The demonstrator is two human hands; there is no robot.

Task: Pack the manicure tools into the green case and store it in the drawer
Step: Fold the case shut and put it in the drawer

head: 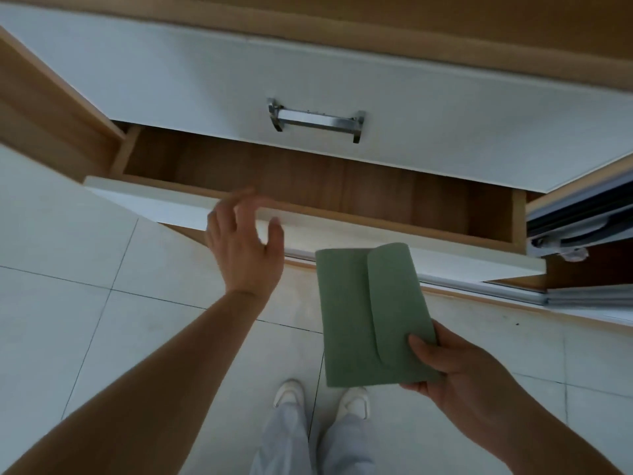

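The green case point(371, 313) is closed, its flap folded over, and my right hand point(455, 368) grips its near corner with the thumb on top. It hangs in the air just in front of the lower drawer point(308, 180), which stands pulled out and shows a bare wooden bottom. My left hand point(245, 241) hovers at the drawer's white front edge point(171, 200) with fingers spread and relaxed, holding nothing. No manicure tools are visible.
Above the pulled-out drawer sits a closed white drawer with a metal handle point(317, 120). Sliding-door rails point(579, 217) lie at the right. Pale floor tiles point(85, 269) spread below, with my own legs and white shoes point(322, 399) at the bottom.
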